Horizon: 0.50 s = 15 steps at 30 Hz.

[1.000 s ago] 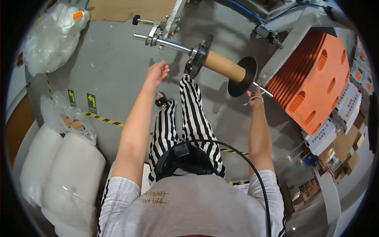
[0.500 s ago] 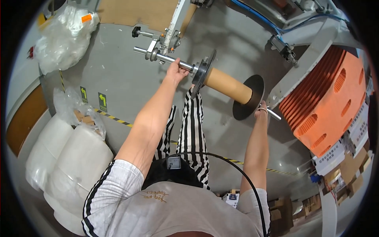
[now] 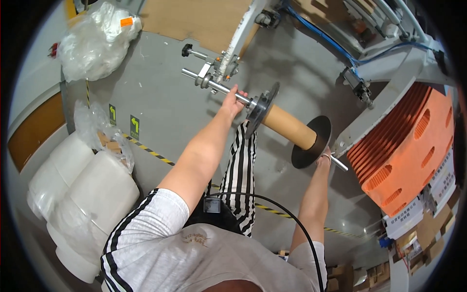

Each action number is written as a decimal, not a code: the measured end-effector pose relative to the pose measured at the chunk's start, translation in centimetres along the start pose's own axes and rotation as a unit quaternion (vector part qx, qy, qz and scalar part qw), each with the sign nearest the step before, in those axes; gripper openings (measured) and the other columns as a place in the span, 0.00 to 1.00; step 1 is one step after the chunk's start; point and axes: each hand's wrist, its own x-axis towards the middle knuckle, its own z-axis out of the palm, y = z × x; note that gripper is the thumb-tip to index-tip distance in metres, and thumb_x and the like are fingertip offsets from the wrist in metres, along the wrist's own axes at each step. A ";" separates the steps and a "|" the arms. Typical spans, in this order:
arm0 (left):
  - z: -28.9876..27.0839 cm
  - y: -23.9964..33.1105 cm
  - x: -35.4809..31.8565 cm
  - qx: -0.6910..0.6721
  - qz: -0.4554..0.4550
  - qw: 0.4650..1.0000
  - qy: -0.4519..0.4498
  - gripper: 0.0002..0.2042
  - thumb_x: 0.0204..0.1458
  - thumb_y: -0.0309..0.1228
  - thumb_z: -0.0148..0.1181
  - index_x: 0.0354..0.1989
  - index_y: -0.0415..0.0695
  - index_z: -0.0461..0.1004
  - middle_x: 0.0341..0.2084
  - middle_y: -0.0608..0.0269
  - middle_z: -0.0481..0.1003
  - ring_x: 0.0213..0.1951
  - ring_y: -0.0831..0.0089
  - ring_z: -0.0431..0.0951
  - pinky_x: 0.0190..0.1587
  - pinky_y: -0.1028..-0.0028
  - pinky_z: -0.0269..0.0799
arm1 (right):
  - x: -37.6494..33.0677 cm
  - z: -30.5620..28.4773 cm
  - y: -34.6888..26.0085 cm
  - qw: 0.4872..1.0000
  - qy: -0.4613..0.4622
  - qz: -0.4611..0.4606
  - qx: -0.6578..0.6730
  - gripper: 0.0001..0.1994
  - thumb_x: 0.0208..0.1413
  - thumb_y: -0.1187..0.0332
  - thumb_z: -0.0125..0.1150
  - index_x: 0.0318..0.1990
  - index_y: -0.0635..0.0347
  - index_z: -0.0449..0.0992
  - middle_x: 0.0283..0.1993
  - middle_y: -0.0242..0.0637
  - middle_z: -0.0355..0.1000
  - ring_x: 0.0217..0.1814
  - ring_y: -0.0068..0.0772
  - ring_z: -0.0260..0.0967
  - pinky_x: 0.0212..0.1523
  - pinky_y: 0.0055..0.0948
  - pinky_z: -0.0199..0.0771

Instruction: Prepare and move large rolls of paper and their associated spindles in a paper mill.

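A shiny metal shaft (image 3: 220, 87) runs slantwise from upper left to lower right in front of me. Threaded on it is a brown cardboard tube (image 3: 290, 127), between a black flange disc with a collar (image 3: 261, 111) on the left and a plain black disc (image 3: 322, 137) on the right. My left hand (image 3: 234, 102) is closed round the shaft just left of the collared disc. On the far side of the tube, my right hand (image 3: 323, 158) grips the shaft close to the right disc, its fingers partly hidden.
A white machine arm with a clamp and black knob (image 3: 243, 34) meets the shaft's left end; another white arm (image 3: 382, 104) reaches near its right end. Stacked orange plastic panels (image 3: 404, 151) stand at right. Wrapped white rolls (image 3: 97, 194) and a plastic bundle (image 3: 99, 46) lie left.
The whole scene has shifted down and slightly right in view as my head moved. Both hands keep their hold on the shaft, which stays nearly the same against the machine arms.
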 end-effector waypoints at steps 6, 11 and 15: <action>-1.6 3.2 -1.3 0.491 0.206 0.839 0.116 0.11 0.40 0.32 0.53 0.28 0.40 0.60 0.19 0.57 0.64 0.23 0.63 0.67 0.30 0.66 0.63 | -4.0 2.7 1.3 0.997 0.020 0.023 -0.070 0.18 0.45 0.65 0.47 0.42 0.68 0.61 0.43 0.47 0.63 0.42 0.39 0.63 0.40 0.35 0.68; 1.2 8.6 -7.2 0.615 0.621 0.453 0.177 0.19 0.35 0.32 0.55 0.37 0.37 0.62 0.34 0.53 0.64 0.41 0.57 0.60 0.42 0.63 0.55 | -4.3 2.5 0.8 0.997 0.015 0.017 -0.073 0.18 0.46 0.65 0.46 0.42 0.68 0.60 0.43 0.46 0.62 0.42 0.39 0.63 0.41 0.35 0.67; 2.2 13.3 -4.3 0.733 0.551 0.360 0.171 0.17 0.35 0.35 0.55 0.33 0.38 0.67 0.32 0.54 0.64 0.40 0.57 0.60 0.41 0.61 0.55 | -3.8 4.3 1.0 0.997 0.008 0.011 -0.075 0.18 0.46 0.65 0.46 0.42 0.67 0.60 0.43 0.46 0.62 0.42 0.39 0.63 0.41 0.35 0.67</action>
